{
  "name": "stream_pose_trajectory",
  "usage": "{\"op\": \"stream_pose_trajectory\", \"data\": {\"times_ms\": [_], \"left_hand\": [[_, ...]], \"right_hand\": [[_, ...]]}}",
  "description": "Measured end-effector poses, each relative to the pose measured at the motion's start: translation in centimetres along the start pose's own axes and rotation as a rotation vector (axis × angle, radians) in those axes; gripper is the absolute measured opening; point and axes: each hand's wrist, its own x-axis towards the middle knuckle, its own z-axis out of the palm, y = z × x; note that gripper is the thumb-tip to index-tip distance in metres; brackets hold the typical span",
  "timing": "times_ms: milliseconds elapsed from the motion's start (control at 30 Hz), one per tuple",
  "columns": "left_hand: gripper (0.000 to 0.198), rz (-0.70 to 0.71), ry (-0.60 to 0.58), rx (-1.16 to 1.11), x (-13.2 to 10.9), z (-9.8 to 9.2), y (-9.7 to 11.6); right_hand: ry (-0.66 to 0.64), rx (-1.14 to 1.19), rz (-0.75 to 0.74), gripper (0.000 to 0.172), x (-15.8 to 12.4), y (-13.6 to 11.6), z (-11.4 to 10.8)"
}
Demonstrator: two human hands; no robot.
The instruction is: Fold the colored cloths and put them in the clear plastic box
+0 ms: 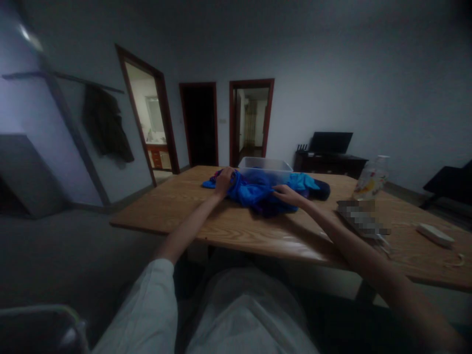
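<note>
A crumpled bright-blue cloth [254,193] with darker purple folds lies bunched near the middle of the wooden table. My left hand [224,181] is closed over its left end, where some pink and red pattern shows. At the cloth's right part, my right hand [288,193] pinches a fold between thumb and fingers. A clear plastic box [265,166] stands right behind the cloth, its lower front partly hidden. Lighter blue fabric [303,182] sits to the right of the box, beside a dark rounded bundle [320,190] I cannot make out.
On the right of the table [206,221] stand a clear flower-patterned jug [371,178], a blurred-out flat item [357,219] and a small white case [435,235]. Beyond, a dark cabinet [332,163] carries a monitor [331,142]. A jacket [105,123] hangs at left.
</note>
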Motion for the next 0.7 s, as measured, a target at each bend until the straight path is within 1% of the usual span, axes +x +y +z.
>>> {"op": "stream_pose_trajectory", "data": {"times_ms": [67,133,200,267,333,400,500,567,633,700], "left_hand": [[0.012,0.12,-0.106,0.026,-0.5,1.1,0.6],[0.015,0.21,-0.21,0.024,-1.4,2.2,1.7],[0.017,0.196,-0.282,0.005,-2.3,3.3,2.9],[0.018,0.139,-0.316,-0.025,-3.1,4.5,4.2],[0.017,0.095,-0.324,-0.075,-3.6,5.5,5.2],[0.019,0.06,-0.348,-0.122,-3.8,6.2,5.7],[0.028,-0.008,-0.405,-0.14,-3.8,6.8,5.6],[0.029,-0.03,-0.425,-0.143,-3.8,7.0,5.1],[0.026,-0.024,-0.425,-0.163,-3.8,7.2,4.6],[0.024,-0.024,-0.406,-0.192,-3.7,7.5,4.1]], "right_hand": [[-0.055,0.124,0.021,0.044,0.0,-1.2,-0.3],[-0.107,0.213,0.022,0.04,-0.2,-2.3,-0.6],[-0.136,0.271,0.001,0.037,-0.4,-3.1,-0.8],[-0.156,0.285,-0.021,0.036,-0.7,-4.0,-0.5],[-0.159,0.253,-0.037,0.036,-1.0,-4.7,0.2],[-0.15,0.221,-0.053,0.037,-1.2,-5.3,1.5],[-0.152,0.208,-0.082,0.037,-1.0,-5.3,3.7],[-0.15,0.213,-0.081,0.035,-0.7,-4.8,4.8],[-0.121,0.256,-0.041,0.033,-0.5,-4.1,5.3],[-0.083,0.349,0.034,0.033,-0.5,-3.6,5.2]]}}
